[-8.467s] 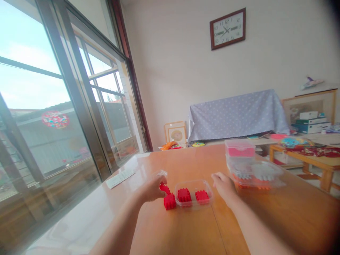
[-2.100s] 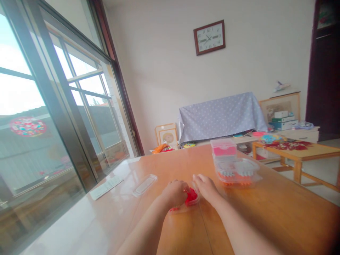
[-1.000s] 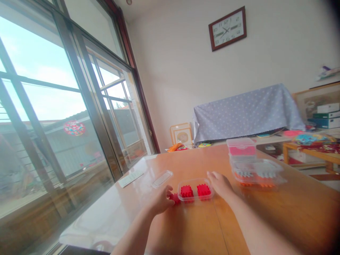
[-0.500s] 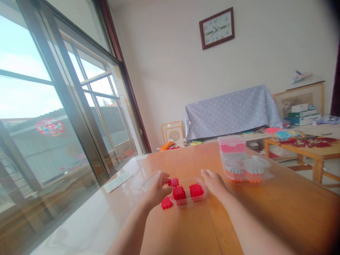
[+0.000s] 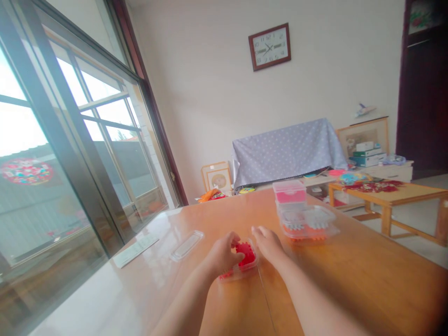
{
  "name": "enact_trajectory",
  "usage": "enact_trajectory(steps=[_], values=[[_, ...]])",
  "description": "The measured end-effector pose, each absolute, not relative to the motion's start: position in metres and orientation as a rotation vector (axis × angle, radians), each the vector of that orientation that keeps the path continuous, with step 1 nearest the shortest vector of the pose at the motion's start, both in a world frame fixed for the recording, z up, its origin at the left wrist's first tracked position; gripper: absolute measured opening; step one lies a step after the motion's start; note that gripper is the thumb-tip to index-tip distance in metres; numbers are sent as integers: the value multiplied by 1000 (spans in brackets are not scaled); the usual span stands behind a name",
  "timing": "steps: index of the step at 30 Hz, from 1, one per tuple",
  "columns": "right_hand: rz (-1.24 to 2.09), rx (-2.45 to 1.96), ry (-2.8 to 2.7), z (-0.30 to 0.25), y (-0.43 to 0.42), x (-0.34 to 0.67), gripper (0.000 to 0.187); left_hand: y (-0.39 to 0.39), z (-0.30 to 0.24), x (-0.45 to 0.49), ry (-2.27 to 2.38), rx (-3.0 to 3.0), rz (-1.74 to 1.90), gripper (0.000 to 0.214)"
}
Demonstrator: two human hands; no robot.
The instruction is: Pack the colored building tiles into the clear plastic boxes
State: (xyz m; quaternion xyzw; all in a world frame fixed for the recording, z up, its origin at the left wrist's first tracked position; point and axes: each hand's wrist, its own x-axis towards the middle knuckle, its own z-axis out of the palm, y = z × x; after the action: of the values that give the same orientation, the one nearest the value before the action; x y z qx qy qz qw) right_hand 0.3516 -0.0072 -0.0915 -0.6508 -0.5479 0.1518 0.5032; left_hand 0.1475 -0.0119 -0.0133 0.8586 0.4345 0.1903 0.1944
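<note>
My left hand point(image 5: 224, 252) is over a small clear plastic container point(image 5: 252, 266), thumb and fingers curved round a red toothed block point(image 5: 246, 254). The hand hides the container's left side and part of its contents. A bit of another red piece point(image 5: 226, 275) shows below my palm. My right hand point(image 5: 269, 243) rests at the container's right edge, fingers stretched out and holding nothing.
A clear lid point(image 5: 187, 245) lies to the left, with a pale paper point(image 5: 136, 251) beyond it. At the right stand a clear tub point(image 5: 308, 226) of orange and grey toothed pieces and a pink-filled box point(image 5: 290, 192). The wooden table point(image 5: 241, 308) meets a window at left.
My left hand has moved right over the container with a red block. The loose red piece on the left is now mostly hidden. My head has turned slightly right.
</note>
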Motion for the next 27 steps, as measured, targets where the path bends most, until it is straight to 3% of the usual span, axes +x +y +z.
enact_trajectory(steps=[6, 17, 23, 27], values=[[374, -1574, -1317, -88, -9, 352, 45, -5, -22, 155, 1218, 2585, 414, 26], [426, -1566, -1318, -89, -12, 350, 47, 6, -24, 60, 1347, 2361, 698, 25], [414, -1567, -1322, -92, -12, 350, 49, -21, -41, 21, 1477, 2199, 473, 47], [442, -1578, -1329, -95, -14, 350, 51, -34, -49, 21, 1517, 2256, 492, 39]])
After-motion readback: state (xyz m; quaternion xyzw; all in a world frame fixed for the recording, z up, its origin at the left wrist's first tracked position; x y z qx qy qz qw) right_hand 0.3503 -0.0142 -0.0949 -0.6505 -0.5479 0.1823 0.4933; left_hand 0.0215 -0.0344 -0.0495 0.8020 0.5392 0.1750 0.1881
